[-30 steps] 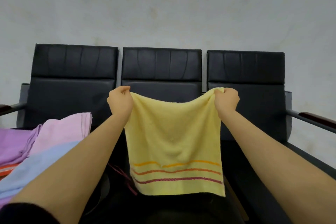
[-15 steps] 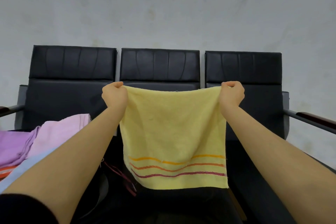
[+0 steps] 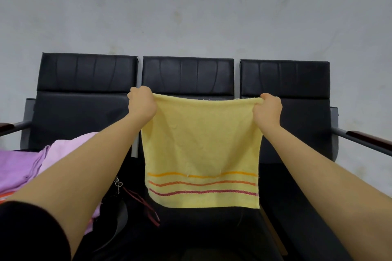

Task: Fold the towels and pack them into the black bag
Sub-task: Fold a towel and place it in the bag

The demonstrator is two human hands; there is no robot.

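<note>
A yellow towel [image 3: 201,146] with three orange and red stripes near its lower edge hangs flat in the air in front of the middle seat. My left hand [image 3: 142,101] grips its upper left corner and my right hand [image 3: 267,110] grips its upper right corner, with the top edge pulled taut between them. Pink and purple towels [image 3: 31,163] lie piled on the left seat. A black bag [image 3: 118,207] with a metal clasp and a dark red cord sits low between the left and middle seats, mostly hidden by my left arm.
A row of three black padded seats [image 3: 284,78] stands against a grey wall. Metal armrests with dark wooden tops stick out at the far left and at the far right [image 3: 364,136].
Both hands rose and moved apart with the yellow towel. Its sagging top edge is now stretched straight and the cloth hangs flatter.
</note>
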